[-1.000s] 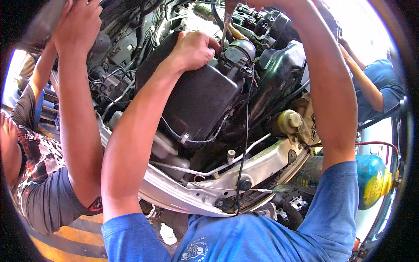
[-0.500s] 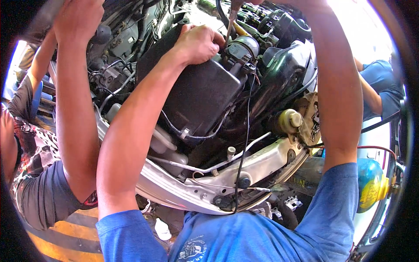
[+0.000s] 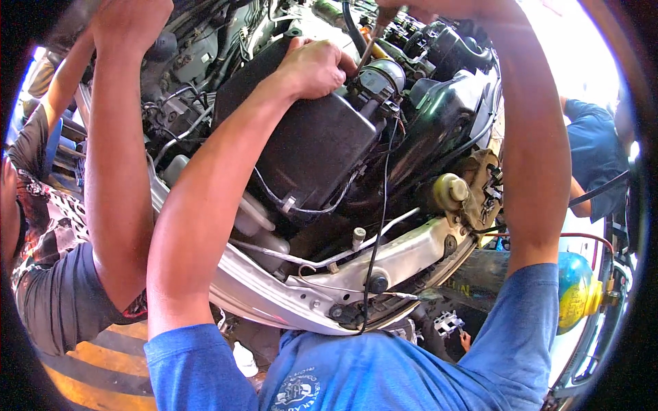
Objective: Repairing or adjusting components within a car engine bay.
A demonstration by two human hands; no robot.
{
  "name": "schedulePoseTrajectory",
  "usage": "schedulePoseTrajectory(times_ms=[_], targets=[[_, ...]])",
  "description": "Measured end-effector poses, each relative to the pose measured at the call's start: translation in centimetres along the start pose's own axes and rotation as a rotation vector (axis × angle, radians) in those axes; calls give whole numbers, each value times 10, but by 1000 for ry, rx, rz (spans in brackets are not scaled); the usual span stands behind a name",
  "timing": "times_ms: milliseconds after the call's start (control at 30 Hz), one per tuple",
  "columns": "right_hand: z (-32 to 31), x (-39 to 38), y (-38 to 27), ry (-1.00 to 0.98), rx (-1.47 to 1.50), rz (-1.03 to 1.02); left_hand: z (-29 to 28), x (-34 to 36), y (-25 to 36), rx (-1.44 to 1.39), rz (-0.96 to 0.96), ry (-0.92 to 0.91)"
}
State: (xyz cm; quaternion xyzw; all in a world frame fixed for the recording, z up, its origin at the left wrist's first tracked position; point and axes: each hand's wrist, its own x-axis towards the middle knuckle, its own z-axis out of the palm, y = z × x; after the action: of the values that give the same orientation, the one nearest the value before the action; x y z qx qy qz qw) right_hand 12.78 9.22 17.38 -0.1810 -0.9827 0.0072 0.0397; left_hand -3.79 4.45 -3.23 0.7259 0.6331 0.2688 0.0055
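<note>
My right hand (image 3: 435,8) is at the top edge, partly cut off, its fingers closed round the handle of a screwdriver (image 3: 375,41). The shaft slants down and left to the fingertips of my left hand (image 3: 319,67). That hand is closed, thumb and fingers curled at the upper edge of a black air filter box (image 3: 291,154); whatever they pinch is hidden. Beside the fingertips, a round grey metal and black air sensor (image 3: 380,82) joins the box. The screwdriver's tip is hard to make out behind my fingers.
At the left another person's forearm (image 3: 120,164) reaches into the engine bay. A light metal front crossmember (image 3: 411,250) runs before me, with a black cable (image 3: 381,233) hanging over it. A cream-capped reservoir (image 3: 450,192) and a blue-yellow cylinder (image 3: 576,291) stand right. Another person in blue (image 3: 596,151) is beyond.
The screwdriver's handle has swung right with my right hand, so the shaft leans more. My left hand keeps its place. The person in blue at the right has shifted.
</note>
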Motion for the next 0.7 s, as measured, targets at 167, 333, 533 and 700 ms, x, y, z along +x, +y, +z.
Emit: schedulePoseTrajectory(times_ms=[167,333,533,700], targets=[[8,3,-16,6,-122,300,-6,0,4,-22,-59,-74],[18,-14,-22,306,-53,23,-13,-1,10,-22,-104,-148],[7,7,-14,35,-139,247,-15,-4,11,-106,-100,-171],[-2,-3,-22,-21,159,325,-13,-2,10,-45,-92,-170]])
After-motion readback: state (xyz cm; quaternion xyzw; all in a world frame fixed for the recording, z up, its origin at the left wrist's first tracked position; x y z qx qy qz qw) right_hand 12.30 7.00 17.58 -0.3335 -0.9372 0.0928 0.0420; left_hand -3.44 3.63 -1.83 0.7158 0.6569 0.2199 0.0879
